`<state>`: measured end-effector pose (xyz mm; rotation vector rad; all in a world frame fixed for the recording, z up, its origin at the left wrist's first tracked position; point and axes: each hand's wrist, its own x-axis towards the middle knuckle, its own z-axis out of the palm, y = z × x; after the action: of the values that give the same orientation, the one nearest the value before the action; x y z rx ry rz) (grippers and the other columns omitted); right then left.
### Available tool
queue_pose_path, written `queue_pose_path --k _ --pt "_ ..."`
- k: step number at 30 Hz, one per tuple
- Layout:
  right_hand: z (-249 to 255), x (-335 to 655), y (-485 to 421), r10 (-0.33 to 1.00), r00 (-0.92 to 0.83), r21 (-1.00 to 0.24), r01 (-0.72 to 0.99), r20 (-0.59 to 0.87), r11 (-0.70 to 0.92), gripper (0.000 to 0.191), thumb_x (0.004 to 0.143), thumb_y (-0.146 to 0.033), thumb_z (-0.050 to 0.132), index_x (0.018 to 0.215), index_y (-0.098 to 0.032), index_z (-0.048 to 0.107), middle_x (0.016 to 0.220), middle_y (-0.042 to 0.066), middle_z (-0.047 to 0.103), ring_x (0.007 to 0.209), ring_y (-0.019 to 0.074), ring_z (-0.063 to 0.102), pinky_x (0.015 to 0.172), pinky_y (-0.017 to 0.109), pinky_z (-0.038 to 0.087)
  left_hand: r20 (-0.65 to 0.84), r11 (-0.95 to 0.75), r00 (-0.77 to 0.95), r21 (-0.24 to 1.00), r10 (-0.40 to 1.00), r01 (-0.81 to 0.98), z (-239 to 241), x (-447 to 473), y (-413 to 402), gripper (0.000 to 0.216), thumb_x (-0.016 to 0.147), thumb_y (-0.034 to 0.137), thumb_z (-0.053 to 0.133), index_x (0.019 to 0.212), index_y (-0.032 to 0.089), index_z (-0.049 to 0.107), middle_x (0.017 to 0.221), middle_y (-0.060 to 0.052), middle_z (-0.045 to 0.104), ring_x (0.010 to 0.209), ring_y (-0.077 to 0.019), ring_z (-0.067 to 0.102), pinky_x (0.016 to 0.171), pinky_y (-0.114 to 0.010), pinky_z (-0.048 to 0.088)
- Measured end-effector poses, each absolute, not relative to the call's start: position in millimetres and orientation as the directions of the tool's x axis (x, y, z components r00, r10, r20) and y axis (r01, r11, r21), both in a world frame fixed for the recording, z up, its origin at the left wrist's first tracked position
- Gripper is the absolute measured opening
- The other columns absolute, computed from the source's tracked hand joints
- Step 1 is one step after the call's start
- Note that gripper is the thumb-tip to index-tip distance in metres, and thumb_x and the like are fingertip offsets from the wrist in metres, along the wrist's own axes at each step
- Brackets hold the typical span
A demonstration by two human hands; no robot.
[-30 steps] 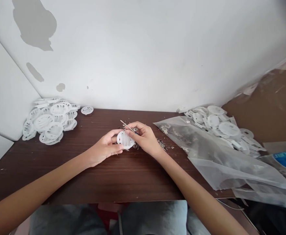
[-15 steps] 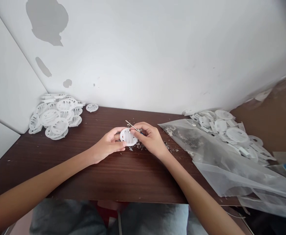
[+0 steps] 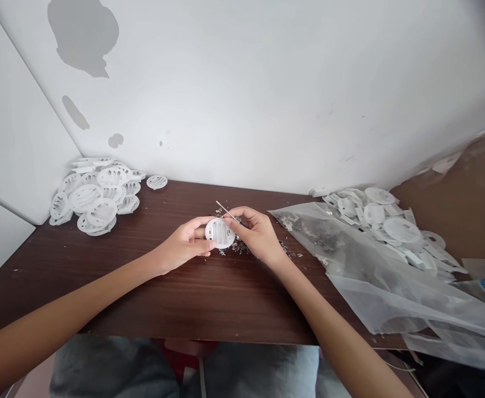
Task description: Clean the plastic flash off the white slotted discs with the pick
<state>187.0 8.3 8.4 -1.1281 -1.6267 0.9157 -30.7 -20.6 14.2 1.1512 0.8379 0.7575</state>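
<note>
My left hand [image 3: 190, 239] grips a round white plastic disc [image 3: 220, 234] by its left edge, with the ribbed and slotted face turned up toward me. At the disc's upper right edge is my right hand [image 3: 254, 231], closed around a screwdriver [image 3: 227, 210]. Its thin metal shaft points up and to the left, past the disc. The handle is mostly hidden in my palm, and so is any small part my fingertips may pinch. Small metal pieces [image 3: 239, 247] lie scattered on the brown table [image 3: 176, 309] under and behind the hands.
A heap of slotted white discs [image 3: 87, 198] stands at the back left, with a single disc [image 3: 156, 182] beside it. On the right, more white plastic parts [image 3: 402, 228] lie behind a clear plastic bag [image 3: 375, 276]. A white wall [image 3: 242, 99] bounds the table's back.
The disc and both hands sit almost where they were, with only a slight shift to the right. My right fingertips have moved a little on the disc's upper edge.
</note>
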Motion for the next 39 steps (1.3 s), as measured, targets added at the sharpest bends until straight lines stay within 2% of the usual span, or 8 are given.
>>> queue_pose_path --k 10,15,19,24,29,34,39 --pt "11.2 186.4 3.3 0.876 -0.247 -0.777 0.405 0.415 0.482 0.008 0.092 -0.03 0.07 0.093 -0.025 0.076 0.098 0.005 0.076 0.088 0.0207 0.069 0.068 0.032 0.051 -0.16 0.211 0.472 0.976 0.867 -0.058 13.1 -31.3 -18.6 0.067 0.083 0.031 0.083 0.143 0.02 0.055 0.121 -0.014 0.077 0.108 -0.0261 0.072 0.084 -0.036 0.054" --pt "13.7 185.7 0.3 0.822 -0.293 -0.691 0.445 0.488 0.569 0.007 0.093 -0.025 0.069 0.093 -0.025 0.076 0.098 0.005 0.076 0.089 0.0216 0.071 0.071 0.034 0.056 -0.144 0.192 0.457 0.98 0.878 -0.06 9.2 -31.7 -17.9 0.064 0.084 0.031 0.083 0.141 0.021 0.057 0.128 -0.014 0.074 0.117 -0.0294 0.07 0.09 -0.038 0.054" --pt "13.0 184.5 -1.1 0.799 -0.312 -0.668 0.439 0.514 0.601 0.008 0.094 -0.024 0.069 0.094 -0.026 0.077 0.099 0.006 0.077 0.091 0.0224 0.072 0.079 0.037 0.058 -0.148 0.2 0.447 0.977 0.882 -0.071 9.5 -31.2 -18.3 0.065 0.082 0.03 0.085 0.14 0.02 0.057 0.132 -0.015 0.072 0.119 -0.0299 0.069 0.092 -0.039 0.055" --pt "8.5 184.6 1.0 0.871 -0.212 -0.759 0.428 0.444 0.491 0.014 0.092 -0.033 0.071 0.103 -0.027 0.079 0.104 0.006 0.078 0.093 0.0229 0.072 0.07 0.033 0.055 -0.153 0.191 0.441 0.981 0.884 -0.042 14.1 -30.6 -19.3 0.064 0.081 0.03 0.085 0.14 0.021 0.059 0.13 -0.014 0.074 0.121 -0.0304 0.069 0.094 -0.041 0.056" --pt "7.5 186.9 6.5 0.947 -0.091 -0.903 0.287 0.307 0.32 0.025 0.091 -0.045 0.07 0.096 -0.022 0.078 0.099 0.006 0.078 0.09 0.0218 0.07 0.078 0.034 0.055 -0.147 0.187 0.44 0.981 0.886 -0.05 14.6 -30.3 -19.9 0.067 0.081 0.031 0.085 0.142 0.02 0.059 0.131 -0.015 0.073 0.12 -0.0308 0.069 0.097 -0.042 0.056" --pt "11.4 186.8 5.3 0.979 -0.159 -0.977 0.151 0.129 0.154 0.029 0.09 -0.049 0.071 0.09 -0.021 0.076 0.081 0.002 0.071 0.071 0.0163 0.06 0.062 0.029 0.046 -0.112 0.155 0.455 0.986 0.884 -0.059 12.8 -31.7 -19.5 0.064 0.084 0.033 0.083 0.142 0.021 0.059 0.137 -0.015 0.07 0.122 -0.0306 0.068 0.099 -0.043 0.056" --pt "11.6 187.3 2.0 0.962 -0.248 -0.978 0.141 0.116 0.154 0.021 0.088 -0.041 0.069 0.093 -0.022 0.075 0.076 0.0 0.065 0.065 0.0142 0.052 0.057 0.026 0.039 -0.071 0.123 0.476 0.989 0.877 -0.079 10.2 -33.6 -17.9 0.063 0.084 0.035 0.083 0.141 0.022 0.061 0.147 -0.014 0.063 0.127 -0.0305 0.065 0.107 -0.046 0.053"
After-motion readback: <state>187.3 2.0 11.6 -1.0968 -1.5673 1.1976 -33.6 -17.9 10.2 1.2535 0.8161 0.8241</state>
